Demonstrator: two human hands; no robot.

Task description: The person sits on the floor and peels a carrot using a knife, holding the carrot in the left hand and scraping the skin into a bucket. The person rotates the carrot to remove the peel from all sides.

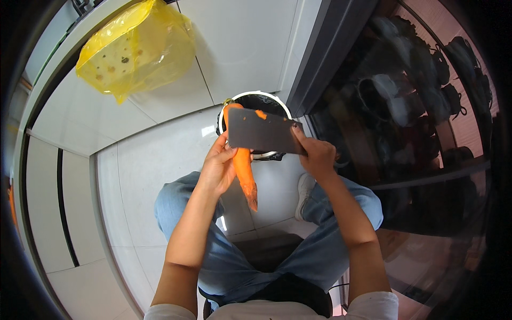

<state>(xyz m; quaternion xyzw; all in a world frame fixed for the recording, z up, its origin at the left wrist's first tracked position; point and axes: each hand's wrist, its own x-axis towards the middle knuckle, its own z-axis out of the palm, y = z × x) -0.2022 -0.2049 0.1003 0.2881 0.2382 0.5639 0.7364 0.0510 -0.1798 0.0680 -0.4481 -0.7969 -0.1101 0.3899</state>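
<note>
My left hand (219, 166) grips a large carrot (244, 165) around its middle. The carrot's top end shows above the blade, and its dark, rough tip points down towards my knees. My right hand (318, 151) holds a dark, broad-bladed cleaver (266, 130), whose flat side faces up. The blade lies across the carrot, and bits of orange peel (261, 114) stick to it. Beneath both is a round bin with a white rim (262, 93) and a black liner. The cleaver hides the handle and part of the bin.
A yellow plastic bag (138, 56) hangs against the white cabinet fronts (240, 44) at the upper left. Dark glass doors (400, 132) with shoes behind stand at my right. My knees are spread on either side of the tiled floor (156, 160).
</note>
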